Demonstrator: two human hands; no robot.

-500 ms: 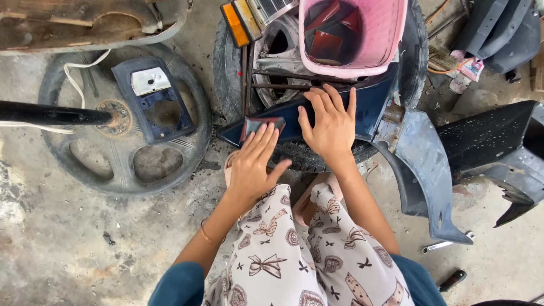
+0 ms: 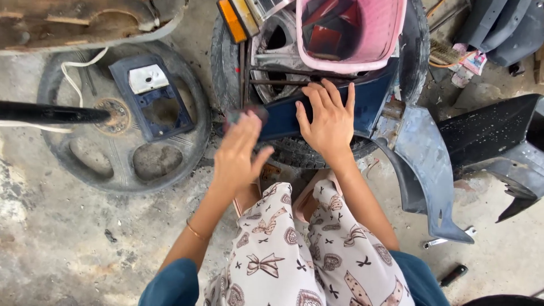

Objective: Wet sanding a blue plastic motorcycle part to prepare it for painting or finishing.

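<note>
Pressing flat, the right hand (image 2: 326, 116) pins the dark blue panel (image 2: 317, 113) across the tyre (image 2: 317, 148) so it can't shift. Left hand (image 2: 241, 156), blurred, grip closed on a small dark pad (image 2: 245, 115) at the panel's left end. Pink basket (image 2: 362, 39) sits behind the panel.

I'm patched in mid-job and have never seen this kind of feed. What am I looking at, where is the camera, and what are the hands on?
There is no machine here: a person works with two bare hands, filmed by a camera on their head looking down past their patterned trousers. The right hand lies flat on a dark blue plastic body panel resting across a black rubber tyre. The left hand is blurred; it seems to press a small dark pad against the panel's end. A pink plastic basket sits above, and a bare grey wheel rim lies on the concrete floor to the left.
</note>
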